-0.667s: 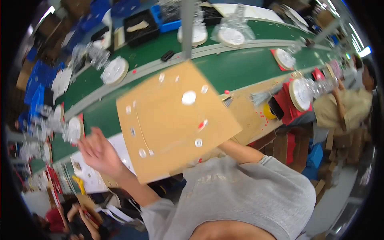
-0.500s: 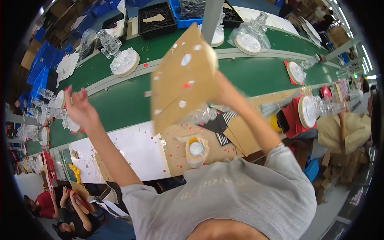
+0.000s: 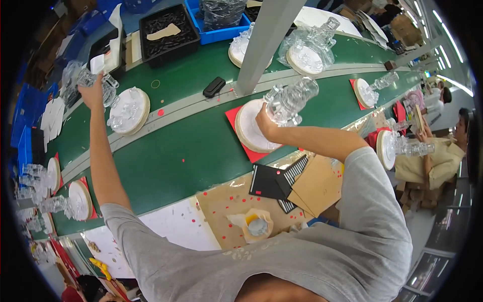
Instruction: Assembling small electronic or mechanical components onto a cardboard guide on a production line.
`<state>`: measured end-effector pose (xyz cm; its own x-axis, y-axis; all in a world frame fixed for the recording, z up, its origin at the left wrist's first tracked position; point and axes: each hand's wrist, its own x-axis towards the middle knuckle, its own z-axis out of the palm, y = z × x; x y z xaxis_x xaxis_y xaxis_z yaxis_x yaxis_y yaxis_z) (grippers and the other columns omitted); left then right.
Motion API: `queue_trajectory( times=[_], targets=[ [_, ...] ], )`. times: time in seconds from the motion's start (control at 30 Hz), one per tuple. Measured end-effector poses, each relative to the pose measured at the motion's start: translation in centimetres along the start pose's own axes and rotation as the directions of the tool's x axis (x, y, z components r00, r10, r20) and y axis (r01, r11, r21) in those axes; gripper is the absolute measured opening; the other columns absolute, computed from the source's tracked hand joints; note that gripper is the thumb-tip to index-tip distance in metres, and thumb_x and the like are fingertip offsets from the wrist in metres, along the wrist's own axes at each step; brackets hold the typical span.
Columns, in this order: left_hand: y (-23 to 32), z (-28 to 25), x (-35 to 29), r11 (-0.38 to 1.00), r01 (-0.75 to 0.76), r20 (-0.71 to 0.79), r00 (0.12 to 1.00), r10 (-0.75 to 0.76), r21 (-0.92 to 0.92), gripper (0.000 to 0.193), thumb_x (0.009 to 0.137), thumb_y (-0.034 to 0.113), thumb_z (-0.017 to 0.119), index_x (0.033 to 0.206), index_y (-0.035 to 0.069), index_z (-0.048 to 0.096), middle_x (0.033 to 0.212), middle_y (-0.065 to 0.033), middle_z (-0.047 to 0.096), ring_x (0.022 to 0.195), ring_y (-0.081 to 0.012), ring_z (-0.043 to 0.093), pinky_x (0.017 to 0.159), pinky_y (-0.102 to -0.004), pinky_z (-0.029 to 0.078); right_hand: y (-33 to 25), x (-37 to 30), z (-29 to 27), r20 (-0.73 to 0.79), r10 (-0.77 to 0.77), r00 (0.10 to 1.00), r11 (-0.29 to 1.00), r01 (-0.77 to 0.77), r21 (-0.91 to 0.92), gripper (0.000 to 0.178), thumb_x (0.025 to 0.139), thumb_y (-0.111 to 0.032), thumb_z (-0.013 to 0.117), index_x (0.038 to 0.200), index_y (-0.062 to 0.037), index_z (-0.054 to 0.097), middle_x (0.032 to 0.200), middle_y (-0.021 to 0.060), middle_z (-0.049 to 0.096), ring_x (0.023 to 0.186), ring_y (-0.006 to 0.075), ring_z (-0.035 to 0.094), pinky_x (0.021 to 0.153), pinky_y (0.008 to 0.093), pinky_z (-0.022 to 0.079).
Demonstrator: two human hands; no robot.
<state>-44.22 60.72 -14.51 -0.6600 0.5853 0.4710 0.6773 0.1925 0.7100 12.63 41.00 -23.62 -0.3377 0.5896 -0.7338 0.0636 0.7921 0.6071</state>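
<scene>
Two bare hands reach out over a green surface [image 3: 176,166], one on each side of a grey metal post [image 3: 266,48]. Well to the left of the post, the left hand [image 3: 91,94] is curled around a clear moulded figure [image 3: 109,90], fingers clamped on its upper part; the figure rises beside a round white base [image 3: 135,114]. Just nearer the wearer than the post's foot, the right hand [image 3: 267,123] is against the lower part of a second clear figure [image 3: 294,103], above a cream-edged disc [image 3: 247,128] on a red square [image 3: 233,117]. Its fingers are partly hidden, so I cannot tell whether they are clamped or merely touching. Both figures look hollow, glossy and stiff, probably fairly light, slippery and liable to scratch or crack; a full wrap around the thick body, with support under the round base, seems a safer hold than the narrow projecting parts. Close to the post's foot, on its left, lies a small black case [image 3: 214,87]; farther left and beyond is a black tray [image 3: 169,36]. On the wearer's side of the post are brown sheets [image 3: 319,183], dark striped sheets [image 3: 266,182] and a wrapped cup [image 3: 257,226] among scattered red dots.
</scene>
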Motion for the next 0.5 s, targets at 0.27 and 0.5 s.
queue_trajectory(
  times=[0.27, 0.5],
  targets=[
    [-0.4, -1.0, -2.1, 0.997, -0.041, -0.215, 0.975, 0.053, 0.06, 0.071, 0.074, 0.058, 0.086, 0.096, 0.002, 0.05, 0.09, -0.0183, 0.07, 0.087, -0.0365, 0.07, 0.084, -0.0443, 0.053, -3.3, 1.9, -5.0, 0.114, -0.059, 0.992, 0.998, 0.062, -0.019, 0.054, 0.081, -0.027, 0.075, 0.127, 0.0004, 0.069, 0.124, 0.0155, 0.068, 0.118, 0.0397, 0.06, 0.096, 0.0683, 0.045],
    [6.1, -20.9, -10.1, 0.925, -0.298, -0.468, 0.869, 0.161, -0.236, 0.032, 0.094, 0.029, 0.075, 0.087, -0.003, 0.072, 0.086, -0.0112, 0.075, 0.07, -0.025, 0.068, 0.073, -0.0404, 0.054, -4.1, -13.2, -15.5, -0.391, 0.316, 0.864, 0.022, 0.405, 0.914, 0.072, 0.094, -0.062, 0.056, 0.145, -0.0111, 0.057, 0.14, 0.016, 0.062, 0.129, 0.0365, 0.057, 0.107, 0.0605, 0.037]
  ],
)
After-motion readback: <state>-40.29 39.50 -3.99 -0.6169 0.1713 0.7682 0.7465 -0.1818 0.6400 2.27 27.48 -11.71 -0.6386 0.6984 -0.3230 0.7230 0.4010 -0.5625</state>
